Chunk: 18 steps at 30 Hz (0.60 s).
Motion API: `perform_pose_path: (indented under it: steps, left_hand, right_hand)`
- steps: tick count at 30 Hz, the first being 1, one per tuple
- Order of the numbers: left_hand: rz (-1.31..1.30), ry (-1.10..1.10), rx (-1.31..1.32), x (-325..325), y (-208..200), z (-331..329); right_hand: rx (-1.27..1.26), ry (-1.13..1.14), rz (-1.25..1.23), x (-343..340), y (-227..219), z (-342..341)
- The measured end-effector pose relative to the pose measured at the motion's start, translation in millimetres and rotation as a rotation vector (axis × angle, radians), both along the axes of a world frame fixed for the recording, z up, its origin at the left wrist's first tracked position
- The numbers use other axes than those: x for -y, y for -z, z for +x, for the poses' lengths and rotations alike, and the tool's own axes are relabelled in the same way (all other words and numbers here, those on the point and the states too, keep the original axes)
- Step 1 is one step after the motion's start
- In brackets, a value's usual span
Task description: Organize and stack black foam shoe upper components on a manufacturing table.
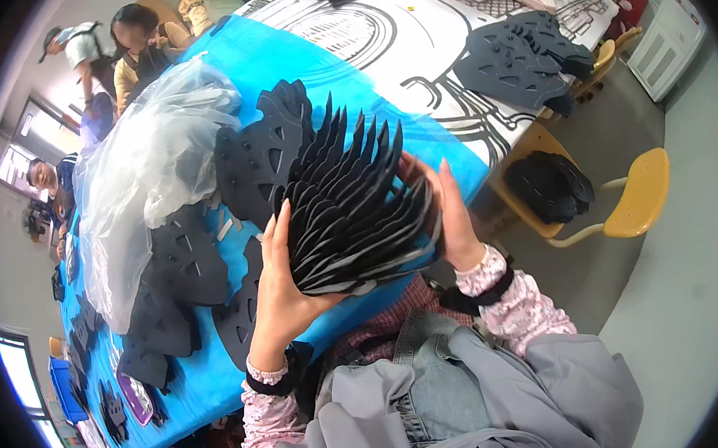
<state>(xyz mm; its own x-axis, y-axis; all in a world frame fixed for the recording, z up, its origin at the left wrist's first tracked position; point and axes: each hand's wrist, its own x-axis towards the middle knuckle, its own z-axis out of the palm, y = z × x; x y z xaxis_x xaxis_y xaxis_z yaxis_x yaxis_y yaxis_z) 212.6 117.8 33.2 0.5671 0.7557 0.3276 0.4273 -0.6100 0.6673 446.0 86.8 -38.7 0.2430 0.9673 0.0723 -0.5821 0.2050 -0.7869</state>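
Between my two hands is a thick stack of thin black shaped sheets [350, 216], fanned out at its upper edge. My left hand [279, 292] clasps its left side, with the thumb running underneath. On the right side, my right hand [452, 217] presses against the stack, its fingers partly hidden behind the sheets. The stack is over the near edge of the blue-covered table [350, 100]. Just behind it lie more dark sheets with cut-out holes [259, 160], and another dark sheet [240, 311] lies beside my left wrist.
Clear plastic bags [155, 172] are heaped on the left, next to overlapping dark sheets [182, 257]. More dark sheets [514, 63] lie at the far right. A yellow chair [640, 196] holds a black pile [548, 186]. Several people [135, 52] are at the far left.
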Motion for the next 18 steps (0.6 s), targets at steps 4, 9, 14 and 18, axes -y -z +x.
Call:
perform_pose_path:
  steps: [4,9,14,18]
  left_hand:
    - [-0.003,-0.065,0.006,5.4,11.3,-3.2]
    - [-0.002,-0.126,0.032,7.7,15.0,-3.7]
    - [-0.018,-0.125,0.029,8.0,16.7,-2.0]
    - [-0.016,-0.135,0.028,8.9,16.2,-2.3]
  right_hand:
    - [-0.046,0.06,0.01,-6.8,0.6,19.0]
    - [0.267,0.38,0.059,31.6,6.4,45.8]
    - [0.752,0.262,0.081,66.8,-0.6,39.1]
    - [0.67,0.21,0.083,67.3,1.5,40.3]
